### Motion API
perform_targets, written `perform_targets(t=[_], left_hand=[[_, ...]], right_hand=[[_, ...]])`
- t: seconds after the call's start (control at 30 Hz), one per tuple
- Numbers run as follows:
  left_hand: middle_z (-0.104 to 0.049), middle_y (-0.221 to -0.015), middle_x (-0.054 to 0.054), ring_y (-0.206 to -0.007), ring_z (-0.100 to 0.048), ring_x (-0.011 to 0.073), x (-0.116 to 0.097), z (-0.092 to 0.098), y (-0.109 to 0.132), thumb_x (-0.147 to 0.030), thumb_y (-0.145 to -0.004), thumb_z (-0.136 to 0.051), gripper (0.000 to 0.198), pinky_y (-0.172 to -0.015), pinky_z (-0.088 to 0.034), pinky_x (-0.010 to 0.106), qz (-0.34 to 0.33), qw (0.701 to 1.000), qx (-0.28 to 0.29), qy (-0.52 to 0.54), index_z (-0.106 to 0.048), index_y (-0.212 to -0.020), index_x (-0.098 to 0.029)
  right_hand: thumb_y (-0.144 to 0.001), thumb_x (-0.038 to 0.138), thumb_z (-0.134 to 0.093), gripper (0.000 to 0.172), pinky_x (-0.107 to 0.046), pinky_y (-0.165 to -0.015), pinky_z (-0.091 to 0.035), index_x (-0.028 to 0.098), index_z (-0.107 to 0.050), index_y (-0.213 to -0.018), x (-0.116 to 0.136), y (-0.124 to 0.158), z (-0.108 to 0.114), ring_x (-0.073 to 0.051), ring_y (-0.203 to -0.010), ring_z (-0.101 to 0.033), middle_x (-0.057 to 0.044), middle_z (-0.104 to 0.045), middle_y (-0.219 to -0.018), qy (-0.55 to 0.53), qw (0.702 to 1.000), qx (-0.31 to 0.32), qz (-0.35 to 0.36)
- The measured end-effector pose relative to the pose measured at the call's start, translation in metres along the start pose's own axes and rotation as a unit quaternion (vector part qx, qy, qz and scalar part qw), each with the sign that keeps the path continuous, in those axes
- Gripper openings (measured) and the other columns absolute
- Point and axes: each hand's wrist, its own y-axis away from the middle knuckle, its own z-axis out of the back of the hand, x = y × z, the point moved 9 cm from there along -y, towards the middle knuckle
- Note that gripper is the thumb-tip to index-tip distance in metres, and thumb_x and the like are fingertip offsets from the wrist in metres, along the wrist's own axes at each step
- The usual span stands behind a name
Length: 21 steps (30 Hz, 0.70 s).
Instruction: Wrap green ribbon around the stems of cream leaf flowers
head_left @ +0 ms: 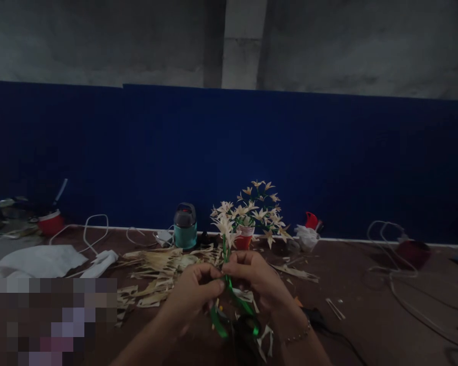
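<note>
My left hand [196, 290] and my right hand [252, 277] meet in front of me, thumbs and fingers pinched. Between them stands an upright sprig of pale artificial flowers [224, 226] on a green stem. My right hand grips its stem. My left fingertips pinch green tape [244, 303] at the lower stem, and shiny lengths of it dangle below both hands. Just behind, more pale flowers [275, 219] on green stems spread out of a red and white cup [244, 241]. The exact contact under my fingertips is partly hidden.
Dry husk pieces [152, 267] litter the brown table [366, 325]. A teal and black container [185, 229] stands near the blue partition [156, 152]. White cloth [41, 260] and a red tub [51, 223] are at left. A white plastic bag [307, 237] and loose cables [399, 295] lie rightward.
</note>
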Motion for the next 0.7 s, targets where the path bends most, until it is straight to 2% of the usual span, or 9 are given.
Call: perform_targets(t=[0.13,0.3,0.47,0.6,0.7], left_hand=[[-0.046,-0.048,-0.006,-0.041,-0.037,0.0047,-0.005,0.003,-0.002,-0.023,-0.06,-0.057,0.01,-0.04,-0.027,0.017,-0.047,0.997,-0.012,-0.067,-0.052,-0.06,-0.014],[-0.049,-0.049,-0.004,-0.043,-0.041,0.0071,-0.007,0.004,-0.003,-0.021,-0.062,-0.055,0.008,-0.042,-0.03,0.018,-0.069,0.991,-0.016,-0.115,-0.056,-0.06,-0.013],[-0.048,-0.048,-0.004,-0.042,-0.041,0.0076,0.002,0.002,-0.001,-0.023,-0.061,-0.056,0.01,-0.041,-0.032,0.019,-0.014,0.997,-0.016,-0.072,-0.054,-0.06,-0.014],[-0.05,-0.048,-0.004,-0.042,-0.041,0.0069,0.002,0.002,0.0,-0.025,-0.061,-0.06,0.014,-0.041,-0.03,0.018,-0.013,0.997,-0.021,-0.073,-0.055,-0.058,-0.013],[-0.044,-0.044,-0.006,-0.038,-0.036,0.0045,-0.001,0.004,0.001,-0.026,-0.061,-0.059,0.016,-0.039,-0.025,0.017,-0.013,0.998,-0.031,-0.046,-0.05,-0.054,-0.014]], right_hand=[[-0.057,0.026,-0.068,0.024,-0.02,-0.041,-0.024,0.015,-0.048,-0.05,0.006,0.001,0.003,-0.004,-0.039,-0.033,0.007,-0.04,-0.042,0.066,0.997,-0.036,0.02],[-0.058,0.021,-0.064,0.013,-0.021,-0.047,-0.031,0.014,-0.053,-0.054,0.011,0.002,0.011,-0.007,-0.048,-0.039,0.004,-0.048,-0.051,0.174,0.979,-0.093,0.05],[-0.059,0.021,-0.062,0.012,-0.021,-0.047,-0.032,0.014,-0.053,-0.056,0.009,0.003,0.015,-0.009,-0.05,-0.041,0.003,-0.048,-0.052,0.226,0.966,-0.119,0.05],[-0.06,0.021,-0.062,0.012,-0.022,-0.049,-0.033,0.014,-0.053,-0.055,0.011,0.003,0.013,-0.009,-0.051,-0.042,0.003,-0.048,-0.052,0.236,0.963,-0.116,0.062],[-0.059,0.022,-0.065,0.016,-0.021,-0.049,-0.033,0.015,-0.052,-0.054,0.012,0.003,0.008,-0.008,-0.05,-0.042,0.004,-0.048,-0.051,0.163,0.982,-0.081,0.055]])
